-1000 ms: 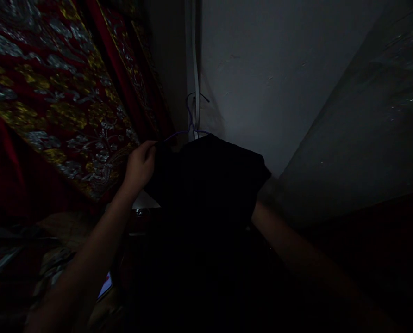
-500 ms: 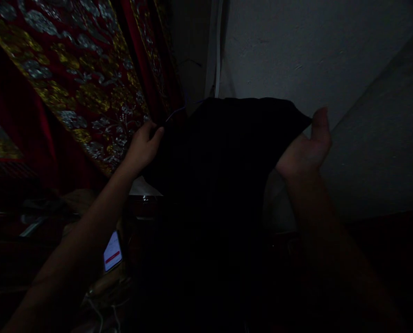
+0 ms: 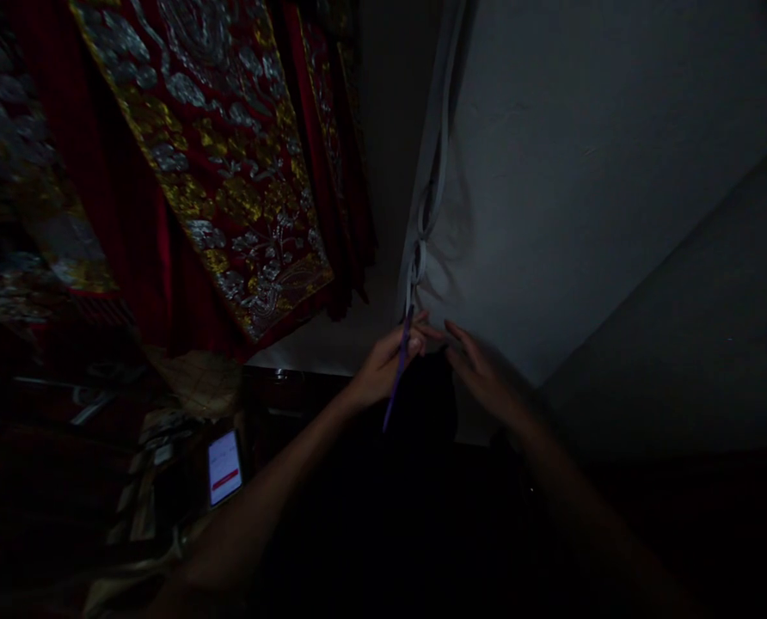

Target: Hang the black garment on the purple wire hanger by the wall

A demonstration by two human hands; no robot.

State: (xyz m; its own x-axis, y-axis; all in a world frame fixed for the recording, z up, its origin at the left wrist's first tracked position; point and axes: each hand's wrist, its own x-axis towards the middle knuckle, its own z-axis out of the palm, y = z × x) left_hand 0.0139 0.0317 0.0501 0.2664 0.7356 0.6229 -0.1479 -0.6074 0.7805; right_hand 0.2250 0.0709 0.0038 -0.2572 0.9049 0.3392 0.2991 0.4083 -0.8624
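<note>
The red embroidered cloth (image 3: 229, 172), worked in gold and silver, hangs at the left. Below it, a lit smartphone (image 3: 224, 467) lies screen up. Right of the phone, the left hand (image 3: 393, 365) is partly bent; the purple clothes hanger (image 3: 395, 387) crosses its fingers at a steep tilt, but whether the hand grips it cannot be told. The black garment (image 3: 430, 400) is below and between both hands, its lower outline lost in darkness. Above the hanger, a pale looped cord (image 3: 444, 142) runs down the grey wall (image 3: 583, 172). The right hand (image 3: 480, 370) is open, fingers extended, fingertips just beside the garment's top; contact is unclear.
</note>
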